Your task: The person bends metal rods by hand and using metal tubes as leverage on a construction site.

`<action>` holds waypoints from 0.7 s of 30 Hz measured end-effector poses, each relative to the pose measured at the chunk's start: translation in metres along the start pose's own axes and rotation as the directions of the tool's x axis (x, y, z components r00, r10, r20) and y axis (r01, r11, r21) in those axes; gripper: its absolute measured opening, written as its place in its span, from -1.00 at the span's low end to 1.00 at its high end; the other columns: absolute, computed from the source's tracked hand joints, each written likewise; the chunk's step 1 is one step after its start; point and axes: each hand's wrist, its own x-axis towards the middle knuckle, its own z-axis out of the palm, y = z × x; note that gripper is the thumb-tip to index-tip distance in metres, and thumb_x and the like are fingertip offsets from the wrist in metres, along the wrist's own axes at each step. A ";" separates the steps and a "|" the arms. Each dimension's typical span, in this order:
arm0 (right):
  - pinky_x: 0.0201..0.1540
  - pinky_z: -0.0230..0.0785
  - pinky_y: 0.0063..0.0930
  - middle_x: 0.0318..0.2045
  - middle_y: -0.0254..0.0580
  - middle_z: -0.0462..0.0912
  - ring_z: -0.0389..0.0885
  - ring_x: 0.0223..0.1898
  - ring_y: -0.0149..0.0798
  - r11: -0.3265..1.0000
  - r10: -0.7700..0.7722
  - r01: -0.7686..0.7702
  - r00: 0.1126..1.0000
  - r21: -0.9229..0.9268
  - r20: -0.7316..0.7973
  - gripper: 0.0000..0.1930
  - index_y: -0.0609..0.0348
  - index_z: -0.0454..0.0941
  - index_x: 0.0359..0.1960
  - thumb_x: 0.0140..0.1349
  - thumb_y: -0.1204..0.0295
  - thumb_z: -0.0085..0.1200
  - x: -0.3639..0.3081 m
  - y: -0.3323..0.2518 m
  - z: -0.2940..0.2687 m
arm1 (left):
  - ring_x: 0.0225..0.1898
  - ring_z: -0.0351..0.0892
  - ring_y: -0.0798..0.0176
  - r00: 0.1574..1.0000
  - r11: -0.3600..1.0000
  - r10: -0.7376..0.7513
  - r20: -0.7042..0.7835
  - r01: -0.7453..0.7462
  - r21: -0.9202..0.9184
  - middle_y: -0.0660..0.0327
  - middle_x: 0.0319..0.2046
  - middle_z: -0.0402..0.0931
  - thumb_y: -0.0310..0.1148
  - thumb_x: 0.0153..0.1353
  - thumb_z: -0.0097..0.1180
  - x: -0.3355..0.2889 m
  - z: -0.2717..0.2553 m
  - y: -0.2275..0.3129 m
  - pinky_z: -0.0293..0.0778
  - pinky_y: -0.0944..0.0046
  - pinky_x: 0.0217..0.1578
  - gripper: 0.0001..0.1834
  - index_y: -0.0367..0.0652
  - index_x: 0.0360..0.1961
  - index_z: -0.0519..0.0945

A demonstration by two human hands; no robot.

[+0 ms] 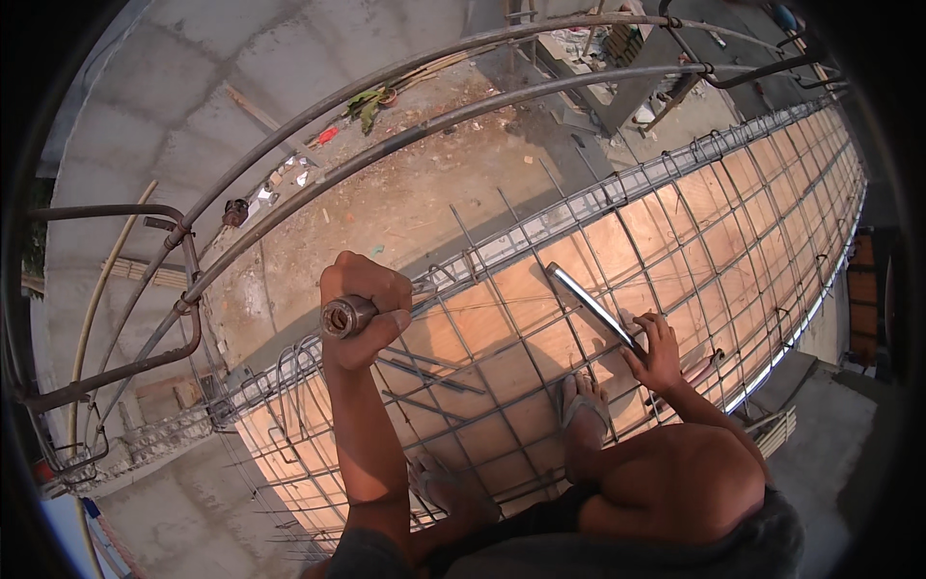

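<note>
Just past three o'clock from the middle of the view, a straight, narrow, shiny silver metal bar (590, 303) slants over a dark steel rebar grid (522, 338) above pale orange-brown plywood sheeting (675, 220); its far end points between ten and eleven o'clock. Toward nine o'clock, a brown, worn-looking metal tool with a round hollow end (349, 317) shows that open end to the viewer; its far part is hidden by the grip.

The left forearm rises from seven o'clock almost straight toward twelve, its hand (365, 307) raised above the grid. Those fingers are curled tightly into a fist around the hollow-ended tool. The right forearm enters from four o'clock, past a bent knee (699, 473), and its hand (656, 353) reaches low over the grid. Its fingers are partly spread and bent, holding the bar's near end between them and the thumb.
</note>
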 end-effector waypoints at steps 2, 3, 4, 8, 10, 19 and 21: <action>0.12 0.18 -0.06 -0.04 -0.04 0.50 0.45 0.05 0.09 0.998 -0.064 0.063 0.994 -0.010 -0.090 -0.52 0.16 0.44 0.04 0.13 0.25 0.28 0.013 -0.012 -0.002 | -0.82 0.12 0.31 0.999 0.998 -0.046 0.021 0.047 -0.038 0.28 -0.85 0.10 -0.57 -0.23 0.16 -0.004 0.011 0.000 0.04 0.31 -0.73 -0.69 -0.21 -0.80 0.23; 0.10 0.19 -0.08 -0.06 -0.03 0.50 0.45 0.05 0.09 0.994 -0.112 0.113 0.990 -0.001 -0.086 -0.55 0.16 0.46 0.01 0.13 0.26 0.27 0.021 -0.019 -0.003 | -0.82 0.12 0.30 1.000 0.999 -0.027 0.011 0.027 -0.042 0.28 -0.85 0.10 -0.58 -0.22 0.16 -0.008 0.012 0.001 0.04 0.30 -0.73 -0.69 -0.21 -0.80 0.23; 0.08 0.20 -0.10 -0.07 -0.03 0.51 0.45 0.04 0.08 0.987 -0.160 0.161 0.984 0.007 -0.082 -0.58 0.17 0.47 -0.02 0.13 0.27 0.26 0.029 -0.027 -0.006 | -0.82 0.12 0.30 1.000 0.999 -0.007 0.000 0.007 -0.045 0.28 -0.85 0.10 -0.58 -0.21 0.16 -0.011 0.010 0.003 0.04 0.30 -0.73 -0.69 -0.21 -0.80 0.23; -0.04 0.33 -0.12 -0.20 -0.04 0.56 0.54 -0.09 0.06 0.959 -0.253 0.249 0.967 0.137 0.019 -0.71 0.17 0.53 -0.17 0.18 0.28 0.24 0.054 -0.062 -0.002 | -0.85 0.11 0.34 0.994 0.994 0.090 0.065 -0.093 0.056 0.28 -0.87 0.12 -0.52 -0.12 0.15 -0.012 0.007 0.003 0.02 0.31 -0.75 -0.66 -0.13 -0.79 0.21; -0.13 0.39 -0.12 -0.27 -0.05 0.58 0.58 -0.20 0.05 0.929 -0.211 0.141 0.961 0.342 0.177 -0.76 0.16 0.55 -0.22 0.22 0.28 0.22 0.060 -0.077 0.004 | -0.86 0.10 0.37 0.997 0.994 0.067 -0.038 -0.064 0.085 0.28 -0.89 0.14 -0.48 -0.07 0.13 -0.009 0.007 0.005 0.02 0.32 -0.77 -0.64 -0.08 -0.79 0.19; -0.10 0.49 -0.28 -0.28 -0.11 0.69 0.69 -0.28 -0.20 0.819 -0.198 -0.216 0.764 0.532 0.614 -0.75 0.18 0.62 -0.18 0.37 0.25 0.09 0.084 -0.133 0.002 | -0.79 0.22 0.35 0.987 0.984 -0.076 0.139 0.052 0.172 0.24 -0.80 0.35 -0.48 -0.05 0.21 0.011 0.019 0.046 0.18 0.38 -0.68 -0.80 -0.13 -0.65 0.40; -0.03 0.53 -0.26 -0.20 -0.13 0.65 0.71 -0.16 -0.18 0.606 -0.196 -0.434 0.731 0.667 0.654 -0.73 0.17 0.55 -0.02 0.34 0.30 0.13 0.090 -0.144 -0.004 | -0.73 0.31 0.18 0.952 0.813 0.075 0.297 -0.231 0.534 0.27 -0.74 0.42 -0.46 -0.05 0.31 0.018 0.073 0.023 0.25 0.32 -0.61 -0.90 -0.16 -0.54 0.59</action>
